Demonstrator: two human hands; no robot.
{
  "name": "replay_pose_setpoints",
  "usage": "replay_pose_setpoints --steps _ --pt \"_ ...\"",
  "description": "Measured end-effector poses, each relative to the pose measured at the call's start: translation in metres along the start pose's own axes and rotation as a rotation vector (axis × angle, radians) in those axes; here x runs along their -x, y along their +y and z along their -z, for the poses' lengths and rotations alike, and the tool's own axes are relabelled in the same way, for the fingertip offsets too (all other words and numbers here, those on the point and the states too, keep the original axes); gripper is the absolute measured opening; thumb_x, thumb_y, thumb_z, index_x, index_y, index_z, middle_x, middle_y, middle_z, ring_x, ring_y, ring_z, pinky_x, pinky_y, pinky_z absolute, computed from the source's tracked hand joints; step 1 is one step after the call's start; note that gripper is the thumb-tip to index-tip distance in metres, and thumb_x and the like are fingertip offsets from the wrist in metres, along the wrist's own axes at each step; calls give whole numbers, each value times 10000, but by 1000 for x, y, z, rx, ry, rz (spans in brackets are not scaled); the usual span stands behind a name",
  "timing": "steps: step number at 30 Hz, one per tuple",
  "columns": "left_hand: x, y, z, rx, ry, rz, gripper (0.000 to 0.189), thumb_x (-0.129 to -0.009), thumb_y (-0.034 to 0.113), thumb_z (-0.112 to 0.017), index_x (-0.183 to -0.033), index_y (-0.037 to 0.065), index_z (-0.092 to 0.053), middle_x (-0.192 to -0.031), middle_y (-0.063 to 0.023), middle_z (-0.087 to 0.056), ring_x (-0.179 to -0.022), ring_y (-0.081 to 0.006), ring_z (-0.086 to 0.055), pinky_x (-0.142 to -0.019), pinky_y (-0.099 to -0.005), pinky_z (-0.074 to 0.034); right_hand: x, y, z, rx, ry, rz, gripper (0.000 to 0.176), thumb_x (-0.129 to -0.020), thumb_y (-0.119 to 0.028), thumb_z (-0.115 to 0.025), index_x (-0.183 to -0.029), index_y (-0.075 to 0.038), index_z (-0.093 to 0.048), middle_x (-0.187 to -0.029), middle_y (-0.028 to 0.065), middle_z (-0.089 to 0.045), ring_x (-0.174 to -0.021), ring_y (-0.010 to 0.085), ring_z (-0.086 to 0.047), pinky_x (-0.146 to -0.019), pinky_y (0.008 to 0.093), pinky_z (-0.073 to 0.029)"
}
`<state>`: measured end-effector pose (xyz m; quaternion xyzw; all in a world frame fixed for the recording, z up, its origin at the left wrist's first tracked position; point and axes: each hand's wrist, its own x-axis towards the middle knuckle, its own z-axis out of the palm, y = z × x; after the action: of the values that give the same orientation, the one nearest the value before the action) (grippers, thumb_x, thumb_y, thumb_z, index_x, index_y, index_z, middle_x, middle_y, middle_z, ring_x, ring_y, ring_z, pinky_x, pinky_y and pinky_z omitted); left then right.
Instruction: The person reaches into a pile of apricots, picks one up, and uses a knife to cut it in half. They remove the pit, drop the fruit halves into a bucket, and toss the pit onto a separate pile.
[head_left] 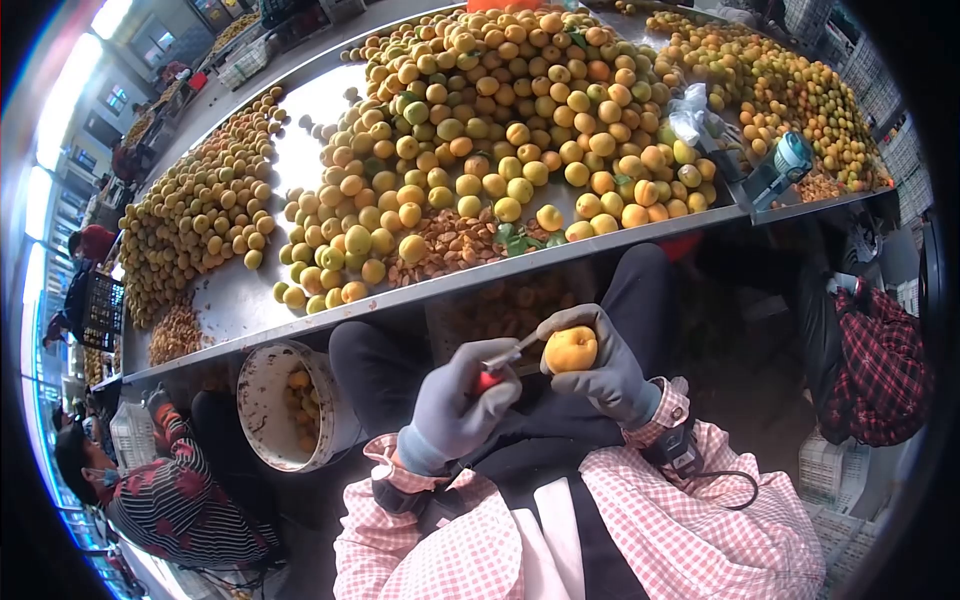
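Note:
In my gloved left hand (462, 400) is a small knife (488, 380) with a red handle. Its short blade points toward a yellow-orange apricot (571, 350), the tip close to the fruit's left side. My gloved right hand (610, 375) grips that apricot between thumb and fingers, above my lap. A large heap of apricots (500, 110) covers much of the metal table (420, 292) in front of me. Near the table's front edge lie brown pits (440, 245) and some green leaves (520, 240).
A white bucket (345, 425) with apricots inside stands left of my knee. A person (190, 490) in a striped top sits at my left. At the right are a teal-lidded bottle (792, 155), a plastic bag (688, 113) and a red plaid garment (880, 365).

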<state>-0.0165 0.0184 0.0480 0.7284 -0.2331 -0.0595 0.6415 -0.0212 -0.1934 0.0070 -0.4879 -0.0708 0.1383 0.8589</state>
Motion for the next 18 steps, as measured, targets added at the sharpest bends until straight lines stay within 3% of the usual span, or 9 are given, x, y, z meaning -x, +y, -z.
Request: replay_pose_setpoints --steps 2,3,4,6,8,10,11,18 --pt "4 9 -1 -280 -51 31 355 -937 245 -584 -1202 15 -538 -857 -96 -665 -711 -176 -659 -648 -272 -500 0 -2 -4 20 -34 58 604 -693 -19 -794 -1197 -75 -466 -1160 83 -533 -966 189 -592 -871 301 -479" --pt "8 3 -2 -354 -66 18 390 -906 239 -627 -1230 41 -535 -845 -124 -663 -723 -243 -679 -644 -291 -505 1 -5 -7 23 -54 70 609 -683 -6 -801 -1186 -86 -469 -1156 83 -538 -998 193 -586 -932 323 -453" --pt "12 0 -3 -354 -65 18 390 -906 239 -627 -1230 41 -535 -845 -124 -663 -723 -243 -679 -644 -291 -505 1 -6 -9 25 -74 80 614 -672 6 -808 -1176 -96 -472 -1152 82 -544 -1029 197 -580 -994 344 -428" --pt "19 -5 -5 -457 -36 -17 416 -836 208 -698 -1210 89 -558 -771 -142 -645 -653 -337 -634 -569 -338 -488 1 -3 -13 -28 -76 113 609 -677 12 -804 -1175 -104 -473 -1151 83 -546 -1056 199 -572 -1046 370 -384" --pt "24 -8 -5 -466 -48 5 416 -821 227 -711 -1187 87 -573 -785 -146 -650 -655 -337 -635 -562 -349 -488 1 0 -16 -80 -79 146 604 -683 17 -800 -1174 -112 -473 -1150 85 -549 -1084 200 -565 -1098 396 -339" --pt "29 -11 -5 -548 -44 -29 393 -818 244 -714 -1152 84 -584 -786 -148 -648 -641 -340 -629 -552 -360 -486 2 2 -20 -161 -153 161 585 -726 24 -774 -1198 -97 -451 -1190 102 -538 -1131 180 -535 -980 317 -451" --pt "30 -11 -6 -549 -43 -28 393 -818 244 -714 -1152 84 -584 -786 -148 -648 -641 -340 -629 -552 -360 -486 3 3 -23 -162 -155 160 585 -726 24 -774 -1198 -97 -451 -1190 102 -538 -1131 180 -535 -980 317 -451" --pt "39 -15 -12 -577 -63 23 341 -802 204 -703 -1081 80 -552 -741 -165 -623 -632 -361 -611 -529 -404 -463 3 10 -27 -248 -140 144 577 -704 39 -773 -1178 -95 -473 -1115 86 -573 -1115 178 -547 -1074 379 -372"
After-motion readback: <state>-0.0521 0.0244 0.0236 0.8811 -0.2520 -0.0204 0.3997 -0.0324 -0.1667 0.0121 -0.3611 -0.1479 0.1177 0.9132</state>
